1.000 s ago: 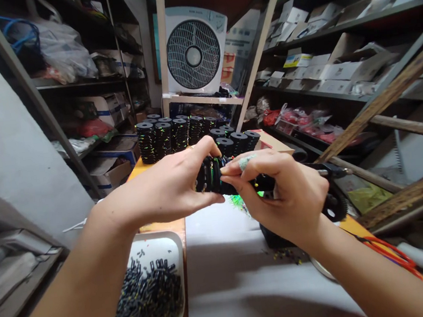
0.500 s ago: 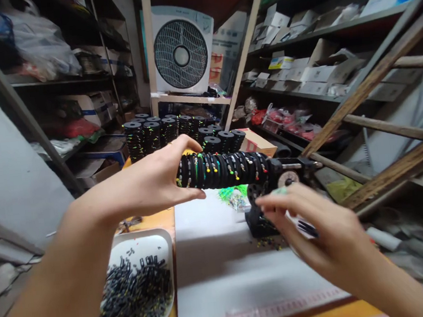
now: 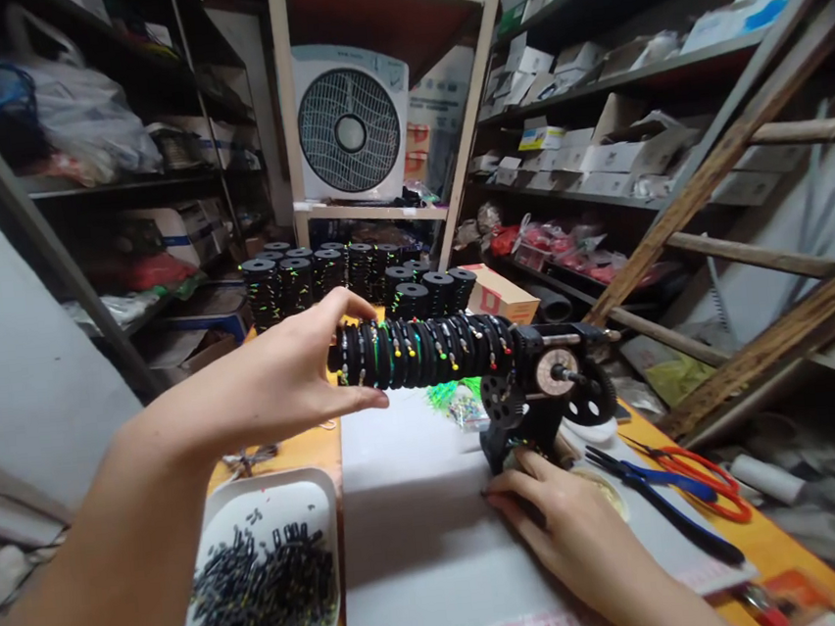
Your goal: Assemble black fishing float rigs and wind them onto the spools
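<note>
A row of black spools with coloured beads [image 3: 421, 350] sits on a horizontal shaft of a small black winding machine [image 3: 536, 395]. My left hand [image 3: 297, 374] grips the free left end of that row, thumb below and fingers curled over the top. My right hand [image 3: 555, 516] rests low on the white mat [image 3: 425, 539], fingers reaching to the foot of the machine; what they touch is hidden.
A white tray of small black pieces [image 3: 262, 584] lies at the front left. Stacks of black spools [image 3: 325, 273] stand behind. Pliers with blue and orange handles [image 3: 670, 485] lie to the right. Shelves of boxes, a fan [image 3: 349, 128] and a wooden ladder [image 3: 748, 222] surround the table.
My right hand has left the spool row, dropped down and settled at the machine's base. My left hand has stayed on the row's left end.
</note>
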{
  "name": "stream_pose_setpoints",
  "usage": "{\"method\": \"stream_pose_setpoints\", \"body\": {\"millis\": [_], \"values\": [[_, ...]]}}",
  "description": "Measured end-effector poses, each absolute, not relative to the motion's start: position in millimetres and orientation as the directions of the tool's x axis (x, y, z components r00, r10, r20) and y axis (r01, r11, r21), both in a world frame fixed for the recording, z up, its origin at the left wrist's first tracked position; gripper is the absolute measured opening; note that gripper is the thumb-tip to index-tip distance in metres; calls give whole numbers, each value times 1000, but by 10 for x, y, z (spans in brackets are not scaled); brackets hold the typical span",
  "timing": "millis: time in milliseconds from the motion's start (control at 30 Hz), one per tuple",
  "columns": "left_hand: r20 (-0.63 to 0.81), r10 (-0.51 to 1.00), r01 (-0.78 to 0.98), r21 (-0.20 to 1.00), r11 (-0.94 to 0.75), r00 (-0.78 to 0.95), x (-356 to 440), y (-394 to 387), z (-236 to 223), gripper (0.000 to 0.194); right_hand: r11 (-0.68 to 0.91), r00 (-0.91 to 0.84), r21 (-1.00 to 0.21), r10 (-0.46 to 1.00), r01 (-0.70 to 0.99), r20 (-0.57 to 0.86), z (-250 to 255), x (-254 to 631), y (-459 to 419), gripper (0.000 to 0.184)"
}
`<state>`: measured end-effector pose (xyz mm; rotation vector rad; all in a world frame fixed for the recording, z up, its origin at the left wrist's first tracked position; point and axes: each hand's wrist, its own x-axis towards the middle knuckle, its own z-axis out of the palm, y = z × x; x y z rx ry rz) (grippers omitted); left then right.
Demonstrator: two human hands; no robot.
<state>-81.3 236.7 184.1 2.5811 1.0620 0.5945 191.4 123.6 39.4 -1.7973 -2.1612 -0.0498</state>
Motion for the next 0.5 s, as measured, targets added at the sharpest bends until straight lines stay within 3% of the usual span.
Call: {"method": "stream_pose_setpoints", "body": {"millis": [200,500], "values": [[269,713,583,429,-690,647,-792,2340,1874,50,206,-135,-233,949,951,286,360,1895,1249,17],[268,704,552,465,-692,658,-836,2430,1790,56,192,-88,-359,954,913,286,397,1974,1189,17]]}}
